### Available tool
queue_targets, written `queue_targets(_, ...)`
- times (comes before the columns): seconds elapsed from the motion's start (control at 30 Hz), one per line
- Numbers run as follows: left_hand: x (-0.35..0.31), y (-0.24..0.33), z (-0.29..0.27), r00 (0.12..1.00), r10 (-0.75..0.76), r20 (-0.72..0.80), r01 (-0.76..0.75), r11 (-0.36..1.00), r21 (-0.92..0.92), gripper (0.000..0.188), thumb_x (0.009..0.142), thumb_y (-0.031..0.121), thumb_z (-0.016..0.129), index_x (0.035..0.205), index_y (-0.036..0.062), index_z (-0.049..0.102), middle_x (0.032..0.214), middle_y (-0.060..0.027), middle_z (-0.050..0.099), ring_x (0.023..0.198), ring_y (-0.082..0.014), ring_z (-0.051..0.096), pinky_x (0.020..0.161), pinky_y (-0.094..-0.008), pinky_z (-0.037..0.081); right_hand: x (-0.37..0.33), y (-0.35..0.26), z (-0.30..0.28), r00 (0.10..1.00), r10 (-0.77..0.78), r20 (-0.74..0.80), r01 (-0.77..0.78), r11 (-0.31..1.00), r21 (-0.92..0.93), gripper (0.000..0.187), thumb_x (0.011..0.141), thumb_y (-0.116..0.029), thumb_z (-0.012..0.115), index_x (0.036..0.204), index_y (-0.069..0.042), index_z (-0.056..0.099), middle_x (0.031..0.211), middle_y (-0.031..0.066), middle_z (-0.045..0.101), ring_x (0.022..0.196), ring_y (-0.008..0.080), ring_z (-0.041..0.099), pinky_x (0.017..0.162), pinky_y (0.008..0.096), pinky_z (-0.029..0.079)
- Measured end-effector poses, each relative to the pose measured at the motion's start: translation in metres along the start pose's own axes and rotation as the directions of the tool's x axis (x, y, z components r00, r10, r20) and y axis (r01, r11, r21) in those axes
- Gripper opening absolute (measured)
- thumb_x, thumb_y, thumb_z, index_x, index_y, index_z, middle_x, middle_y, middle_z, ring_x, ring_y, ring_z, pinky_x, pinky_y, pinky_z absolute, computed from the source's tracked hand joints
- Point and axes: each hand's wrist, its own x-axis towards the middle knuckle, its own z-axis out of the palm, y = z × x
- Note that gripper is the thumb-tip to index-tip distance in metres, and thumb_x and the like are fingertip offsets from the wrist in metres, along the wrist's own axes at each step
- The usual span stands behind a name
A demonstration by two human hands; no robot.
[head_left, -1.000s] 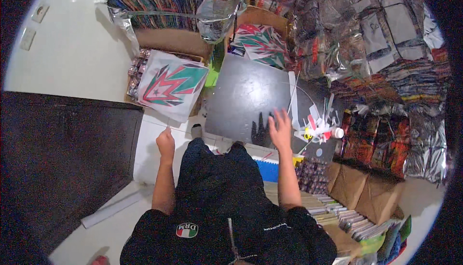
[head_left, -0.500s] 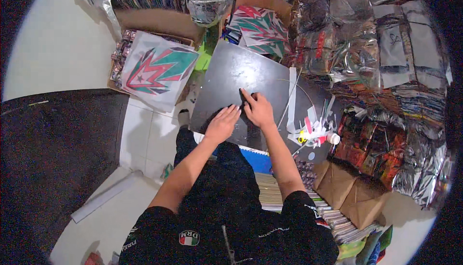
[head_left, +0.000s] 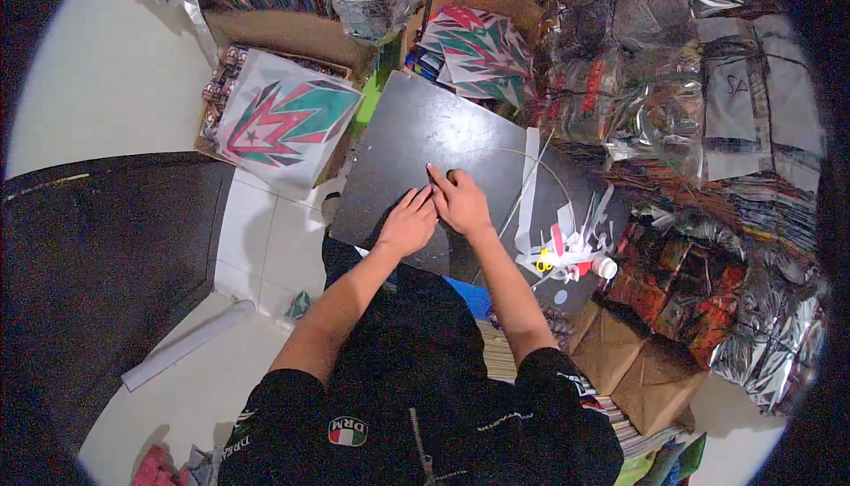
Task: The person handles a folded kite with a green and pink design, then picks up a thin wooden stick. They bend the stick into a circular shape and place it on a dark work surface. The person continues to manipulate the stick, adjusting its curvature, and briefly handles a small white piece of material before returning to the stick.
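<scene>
Both my hands rest on a smooth dark board (head_left: 381, 167) in front of me. My left hand (head_left: 413, 222) lies flat, its fingers stretched and held close together. Its fingertips meet the side of my right hand (head_left: 460, 204). On the right hand the index finger points forward and presses on the board, while the other fingers bend. I see nothing held in either hand, though the surface right under the fingers is hidden. To their right are a long white strip (head_left: 529, 189), a thin bent strand (head_left: 553, 167) and yellow-handled scissors (head_left: 544, 261).
White and pink scraps (head_left: 571, 243) and a small white round container (head_left: 605, 266) lie at the board's right. A box at the left holds printed sheets (head_left: 288, 123); another box behind has similar sheets (head_left: 482, 52). Wrapped bundles (head_left: 655, 88) crowd the right. A white roll (head_left: 190, 344) lies at lower left.
My right hand has shifted slightly left and back, against my left fingertips. Both hands remain on the board. The whole view has shifted slightly.
</scene>
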Motion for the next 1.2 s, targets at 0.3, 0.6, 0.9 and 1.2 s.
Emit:
queue_targets(0.3, 0.015, 0.003, -0.006, 1.0, 0.003, -0.013, -0.002, 0.999, 0.053, 0.039, 0.1, 0.033, 0.053, 0.125, 0.0048, 0.066, 0.139, -0.0095, 0.059, 0.144, -0.0282, 0.041, 0.123, -0.047, 0.027, 0.008, 0.014, -0.001, 0.996, 0.002, -0.085, -0.001, 1.0, 0.002, 0.044, 0.097, -0.033, 0.062, 0.141, -0.025, 0.063, 0.1, 0.0145, 0.062, 0.09, 0.0342, 0.065, 0.078, 0.0467, 0.056)
queue_targets(0.6, 0.024, 0.003, 0.004, 0.996, 0.077, -0.047, -0.069, 0.985, 0.158, 0.042, 0.097, 0.032, 0.059, 0.129, 0.0065, 0.065, 0.142, -0.0104, 0.058, 0.142, -0.0283, 0.042, 0.122, -0.0483, 0.029, 0.008, 0.025, -0.007, 0.996, 0.001, -0.085, 0.008, 0.994, 0.105, 0.041, 0.097, -0.033, 0.063, 0.137, -0.022, 0.066, 0.097, 0.0147, 0.061, 0.089, 0.0333, 0.064, 0.079, 0.0456, 0.055)
queue_targets(0.9, 0.028, 0.009, 0.009, 0.999, 0.016, -0.048, -0.012, 0.997, 0.079, 0.044, 0.101, 0.037, 0.055, 0.131, 0.0066, 0.064, 0.148, -0.0098, 0.053, 0.144, -0.0275, 0.04, 0.123, -0.0477, 0.025, 0.005, 0.031, -0.018, 0.997, 0.045, -0.059, -0.042, 0.998, 0.05, 0.042, 0.097, -0.036, 0.064, 0.136, -0.018, 0.066, 0.101, 0.0154, 0.062, 0.092, 0.0341, 0.065, 0.082, 0.0448, 0.055)
queue_targets(1.2, 0.027, 0.017, 0.011, 0.997, -0.016, 0.078, 0.008, 0.995, 0.1, 0.058, 0.103, 0.041, 0.049, 0.143, -0.0006, 0.052, 0.151, -0.0149, 0.05, 0.146, -0.0291, 0.038, 0.125, -0.0443, 0.023, -0.003, 0.029, -0.009, 0.992, -0.031, -0.125, 0.041, 0.996, 0.075, 0.038, 0.097, -0.035, 0.064, 0.131, -0.019, 0.07, 0.094, 0.013, 0.059, 0.088, 0.0314, 0.06, 0.08, 0.0431, 0.052)
